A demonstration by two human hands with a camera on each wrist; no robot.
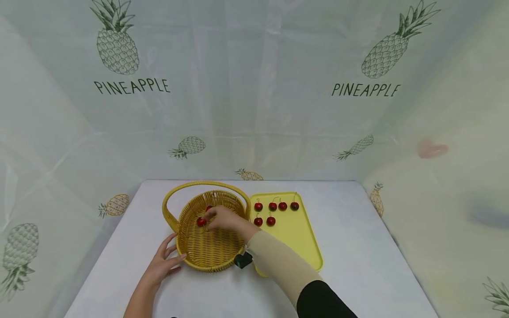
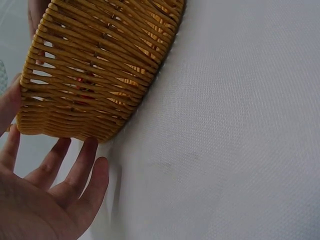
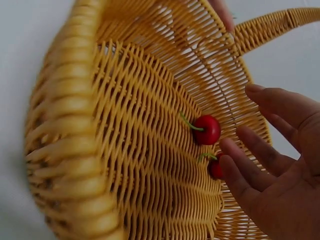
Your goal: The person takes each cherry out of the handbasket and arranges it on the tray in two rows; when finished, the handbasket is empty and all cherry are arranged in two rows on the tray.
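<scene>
A yellow woven basket [image 1: 210, 256] with a tall arched handle [image 1: 207, 183] stands on the white table. Inside it lie two red cherries, one cherry [image 3: 207, 130] with a green stem plainly seen and another cherry [image 3: 216, 167] partly behind fingers. My right hand [image 1: 224, 218] reaches into the basket, fingers spread and loosely bent beside the cherries, with nothing held. My left hand [image 1: 161, 260] rests against the basket's near-left side; in the left wrist view its thumb is at the rim and its extended fingers [image 2: 82, 160] are along the outer wall.
Right of the basket lies a yellow rectangular tray [image 1: 294, 243], partly under my right sleeve. Several cherries [image 1: 271, 221] with stems sit in two rows at its far end. A pineapple-printed cloth [image 1: 254, 115] stands behind the table [image 1: 350, 247].
</scene>
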